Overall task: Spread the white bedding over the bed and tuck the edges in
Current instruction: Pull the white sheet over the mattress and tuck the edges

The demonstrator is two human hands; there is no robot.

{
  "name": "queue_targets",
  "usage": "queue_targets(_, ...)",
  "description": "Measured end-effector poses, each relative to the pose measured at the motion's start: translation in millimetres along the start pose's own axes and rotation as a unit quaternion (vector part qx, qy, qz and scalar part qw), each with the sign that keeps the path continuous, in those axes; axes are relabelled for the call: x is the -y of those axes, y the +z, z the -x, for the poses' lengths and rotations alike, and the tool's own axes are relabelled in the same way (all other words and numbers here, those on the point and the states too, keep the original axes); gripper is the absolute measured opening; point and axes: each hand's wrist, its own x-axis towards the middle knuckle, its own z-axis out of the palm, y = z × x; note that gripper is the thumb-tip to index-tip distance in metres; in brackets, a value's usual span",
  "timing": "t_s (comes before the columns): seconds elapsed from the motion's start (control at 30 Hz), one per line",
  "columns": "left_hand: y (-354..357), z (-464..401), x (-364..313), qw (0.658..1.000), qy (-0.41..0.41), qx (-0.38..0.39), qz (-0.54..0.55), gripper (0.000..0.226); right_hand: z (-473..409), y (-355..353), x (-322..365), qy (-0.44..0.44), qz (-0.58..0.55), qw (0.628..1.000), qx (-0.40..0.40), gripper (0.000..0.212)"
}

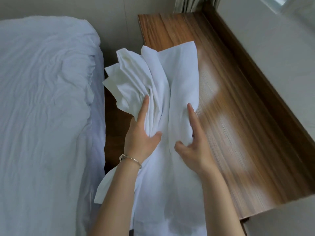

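Two bare forearms reach forward from the bottom edge, a thin bracelet (pixel 131 159) circling the left wrist. Just beyond, the left hand (pixel 141 132) grips a bunched fold of the white bedding (pixel 163 92), thumb and fingers curled into the cloth with the forefinger straight. Beside it, the right hand (pixel 192 140) pinches the same cloth. This bedding lies crumpled along the wooden table (pixel 238 103). Left of it stands the bed (pixel 44 108), covered in wrinkled white fabric. Curtains (pixel 189 4) hang farthest back.

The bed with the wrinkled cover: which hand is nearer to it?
Left. The left hand grips the white bedding on the side toward the bed; the right hand grips it farther away, over the wooden table.
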Motion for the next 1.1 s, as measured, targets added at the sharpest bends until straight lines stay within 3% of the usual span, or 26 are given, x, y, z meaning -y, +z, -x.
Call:
queue_targets(0.57, -43, 163, 32, 0.996, -0.066, -0.062, -0.013, 0.104, 142, 47, 12, -0.028, 0.007, 0.996, 0.085, 0.098)
queue_targets(0.9, -15, 391, 27, 0.971, -0.117, -0.206, 0.026, 0.092, 310, 44, -20, -0.092, 0.078, 0.969, 0.214, 0.103)
queue_targets(1.1, -45, 517, 57, 0.925, -0.227, -0.303, 0.029, 0.091, 393, 103, -10, -0.073, 0.093, 0.938, 0.324, 0.1)
